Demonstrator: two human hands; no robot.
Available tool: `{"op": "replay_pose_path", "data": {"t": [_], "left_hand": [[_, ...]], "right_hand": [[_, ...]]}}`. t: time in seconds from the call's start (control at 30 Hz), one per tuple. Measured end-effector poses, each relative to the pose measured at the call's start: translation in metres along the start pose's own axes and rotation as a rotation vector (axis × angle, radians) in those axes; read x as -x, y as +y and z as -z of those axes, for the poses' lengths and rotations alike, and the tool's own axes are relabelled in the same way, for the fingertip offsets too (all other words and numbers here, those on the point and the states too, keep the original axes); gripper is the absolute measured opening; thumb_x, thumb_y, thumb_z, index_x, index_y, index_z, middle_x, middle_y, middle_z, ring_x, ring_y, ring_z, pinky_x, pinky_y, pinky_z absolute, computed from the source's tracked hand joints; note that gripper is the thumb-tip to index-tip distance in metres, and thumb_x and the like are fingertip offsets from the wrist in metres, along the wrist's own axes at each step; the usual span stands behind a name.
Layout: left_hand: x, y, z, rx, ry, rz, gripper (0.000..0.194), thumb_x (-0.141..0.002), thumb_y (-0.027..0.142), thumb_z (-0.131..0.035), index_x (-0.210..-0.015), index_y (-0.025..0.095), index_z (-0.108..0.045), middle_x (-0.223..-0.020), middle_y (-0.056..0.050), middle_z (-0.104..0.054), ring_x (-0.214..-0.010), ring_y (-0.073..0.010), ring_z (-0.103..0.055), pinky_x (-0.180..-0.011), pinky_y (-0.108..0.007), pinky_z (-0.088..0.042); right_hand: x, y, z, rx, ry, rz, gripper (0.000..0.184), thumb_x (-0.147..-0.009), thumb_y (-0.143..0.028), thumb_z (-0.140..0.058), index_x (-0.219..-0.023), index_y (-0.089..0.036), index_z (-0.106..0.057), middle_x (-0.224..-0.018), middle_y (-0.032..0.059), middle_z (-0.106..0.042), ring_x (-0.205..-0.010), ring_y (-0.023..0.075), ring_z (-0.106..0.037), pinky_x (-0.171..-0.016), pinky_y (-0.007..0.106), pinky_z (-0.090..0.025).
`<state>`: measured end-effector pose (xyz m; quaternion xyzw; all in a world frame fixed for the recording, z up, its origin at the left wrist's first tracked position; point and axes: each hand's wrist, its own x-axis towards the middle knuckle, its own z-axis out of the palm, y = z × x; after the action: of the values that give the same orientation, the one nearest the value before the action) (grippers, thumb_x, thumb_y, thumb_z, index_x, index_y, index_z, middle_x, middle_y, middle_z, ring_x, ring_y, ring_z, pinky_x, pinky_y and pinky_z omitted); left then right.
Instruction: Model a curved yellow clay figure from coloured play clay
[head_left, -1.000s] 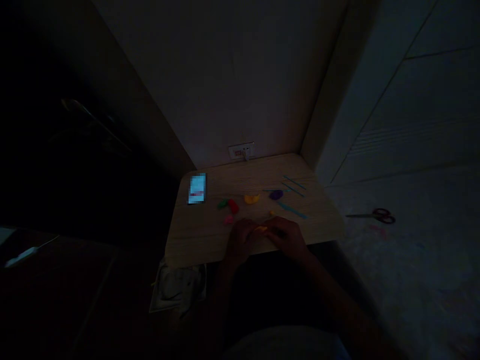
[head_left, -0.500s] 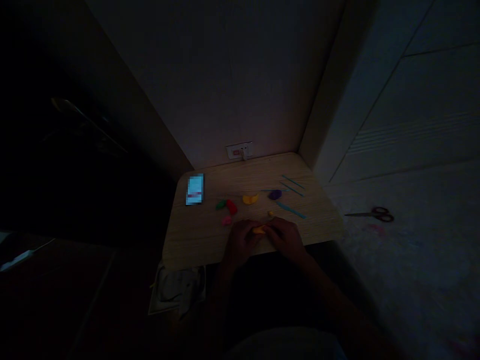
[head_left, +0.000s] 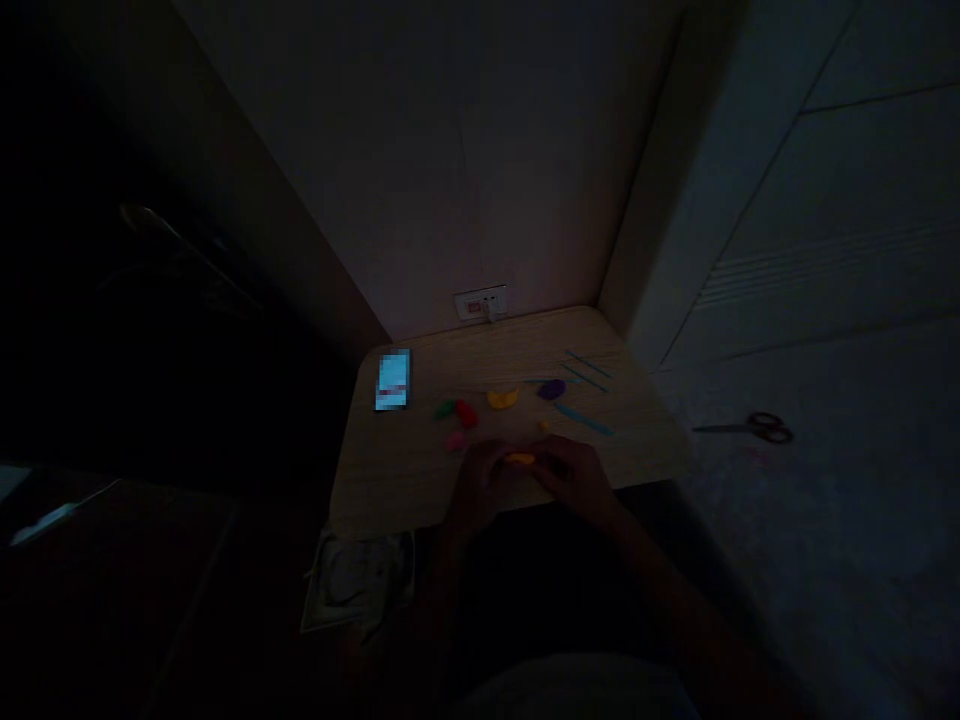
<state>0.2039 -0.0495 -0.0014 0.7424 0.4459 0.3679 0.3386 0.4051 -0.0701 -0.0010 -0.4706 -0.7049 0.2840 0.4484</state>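
Between my two hands, over the front of the small wooden table (head_left: 420, 490), is a piece of orange modelling clay (head_left: 520, 458). My left hand (head_left: 480, 480) pinches its left end, and my right hand (head_left: 574, 472) grips the right end. Just beyond my fingers lie a small yellow clay ball (head_left: 544, 426) and a pink clay lump (head_left: 455, 441). Farther back are a red clay piece (head_left: 466, 414) touching a green one (head_left: 445, 409), a curved yellow piece (head_left: 502, 399) and a purple lump (head_left: 553, 389). The light is dim, so finger details are hard to see.
Several thin blue sticks (head_left: 589, 365) and a flat blue clay tool (head_left: 585, 419) lie at the table's right. A lit phone (head_left: 393, 380) rests at the back left. Scissors (head_left: 750, 428) lie off to the right. Below the left edge stands a box (head_left: 356, 580). A wall socket (head_left: 481, 303) is behind.
Both hands stay at the same spot with the orange clay between them. Its visible shape changes slightly as my fingers work it. The view shifts a little; the other pieces stay put.
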Motion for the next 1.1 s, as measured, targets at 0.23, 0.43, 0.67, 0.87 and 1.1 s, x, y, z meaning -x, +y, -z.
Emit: {"op": "replay_pose_path", "data": {"t": [0.23,0.43,0.67,0.87,1.1], "left_hand": [[-0.0019,0.0039,-0.0006,-0.020,-0.035,-0.015,0.020,-0.095,0.036,-0.065,-0.107,0.023,-0.075,-0.110,-0.007,-0.075,-0.107,-0.0249,-0.065,-0.101,-0.041,-0.047],[-0.0028,0.0055,0.0007,0.038,-0.016,0.007,0.020,-0.092,0.036,-0.069,-0.106,0.022,-0.075,-0.108,-0.007,-0.075,-0.105,-0.0248,-0.066,-0.099,-0.040,-0.048],[-0.0025,0.0032,0.0014,0.128,-0.005,0.027,0.021,-0.089,0.034,-0.072,-0.105,0.021,-0.074,-0.108,-0.009,-0.074,-0.103,-0.0255,-0.067,-0.096,-0.039,-0.051],[-0.0028,0.0053,-0.0009,0.052,0.027,0.050,0.019,-0.087,0.035,-0.075,-0.101,0.022,-0.076,-0.103,-0.007,-0.075,-0.102,-0.0251,-0.067,-0.097,-0.040,-0.050],[-0.0032,0.0051,-0.0003,0.101,0.037,0.059,0.019,-0.083,0.033,-0.078,-0.097,0.021,-0.076,-0.099,-0.007,-0.076,-0.098,-0.0249,-0.069,-0.096,-0.040,-0.051]], "right_hand": [[0.0003,0.0020,0.0006,0.036,-0.005,0.010,0.018,-0.088,-0.023,-0.068,-0.104,-0.021,-0.075,-0.082,0.0031,-0.072,-0.069,0.0185,-0.064,-0.067,0.030,-0.049],[-0.0006,0.0008,0.0003,-0.020,0.021,-0.013,0.014,-0.089,-0.023,-0.069,-0.102,-0.021,-0.074,-0.084,0.0027,-0.074,-0.070,0.0178,-0.066,-0.066,0.028,-0.051],[0.0000,0.0001,-0.0002,-0.016,0.035,0.037,0.017,-0.091,-0.028,-0.073,-0.107,-0.023,-0.076,-0.091,0.0052,-0.077,-0.079,0.0205,-0.071,-0.074,0.031,-0.056],[0.0025,0.0024,-0.0013,0.062,0.035,0.082,0.013,-0.093,-0.025,-0.067,-0.104,-0.022,-0.074,-0.086,0.0055,-0.074,-0.075,0.0202,-0.069,-0.071,0.031,-0.054],[0.0059,0.0028,-0.0057,0.162,-0.003,0.154,0.014,-0.095,-0.023,-0.064,-0.106,-0.021,-0.071,-0.085,0.0058,-0.070,-0.075,0.0198,-0.067,-0.069,0.030,-0.054]]}}
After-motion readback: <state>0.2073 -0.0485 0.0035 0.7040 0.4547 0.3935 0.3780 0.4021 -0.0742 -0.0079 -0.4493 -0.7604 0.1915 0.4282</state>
